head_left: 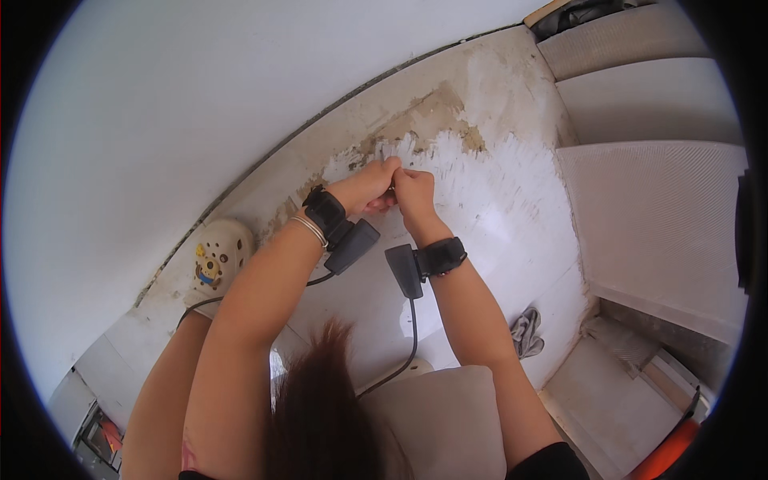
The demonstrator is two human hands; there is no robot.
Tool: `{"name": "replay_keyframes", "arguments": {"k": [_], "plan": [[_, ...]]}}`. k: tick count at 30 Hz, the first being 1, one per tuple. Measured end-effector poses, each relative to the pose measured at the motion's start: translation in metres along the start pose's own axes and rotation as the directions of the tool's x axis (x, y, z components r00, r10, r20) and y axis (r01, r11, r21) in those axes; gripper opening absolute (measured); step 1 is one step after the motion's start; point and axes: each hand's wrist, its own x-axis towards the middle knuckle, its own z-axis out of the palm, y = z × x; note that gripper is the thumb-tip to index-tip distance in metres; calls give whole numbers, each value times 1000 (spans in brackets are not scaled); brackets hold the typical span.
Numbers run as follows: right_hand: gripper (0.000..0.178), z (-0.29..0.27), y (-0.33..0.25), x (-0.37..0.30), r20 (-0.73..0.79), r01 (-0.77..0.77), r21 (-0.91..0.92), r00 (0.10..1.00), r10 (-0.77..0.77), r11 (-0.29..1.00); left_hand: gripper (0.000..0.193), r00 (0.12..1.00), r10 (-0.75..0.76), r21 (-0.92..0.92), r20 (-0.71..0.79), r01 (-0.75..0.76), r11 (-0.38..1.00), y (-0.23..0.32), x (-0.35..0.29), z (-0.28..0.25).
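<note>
My left hand [370, 186] and my right hand [414, 194] meet close together over the floor [500, 208]. Both are closed, knuckles up. A thin grey tip, perhaps of a small tool, pokes out above my left fingers, and something small and dark shows between the two hands. What they grip is mostly hidden. Beneath them the floor is covered in ragged white streaks, with a bare brownish patch [436, 104] just beyond. Each wrist wears a black strap with a dark cabled block.
A white wall [200, 88] runs along the left. A beige clog [224, 252] with charms is on the left. To the right stand pale ribbed panels [652, 216]; a crumpled grey cloth [526, 332] lies by my right forearm. Long hair hangs low in front.
</note>
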Motion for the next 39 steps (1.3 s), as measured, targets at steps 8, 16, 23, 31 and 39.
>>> {"name": "replay_keyframes", "arguments": {"k": [8, 16, 23, 31, 39], "plan": [[31, -1, 23, -23, -166, 71, -222, 980, -109, 973, 42, 998, -56, 65, -15, 56, 996, -15, -3, 12], [33, 0, -14, 10, 1, -9, -46, 1000, 9, 999, 43, 998, 21, 13, -59, -20, 1000, 13, 2, 4], [33, 3, -3, -3, 3, 9, -168, 1000, -9, 986, 42, 999, -16, -49, -52, 13, 999, 0, -8, 5], [31, 8, -13, 6, 44, -11, -232, 999, 22, 973, 43, 996, -49, -170, -80, 34, 985, 2, -9, 1], [30, -1, 5, 14, 36, 118, -299, 993, -112, 947, 39, 989, 31, -157, -145, -54, 986, -10, 0, 12]]}}
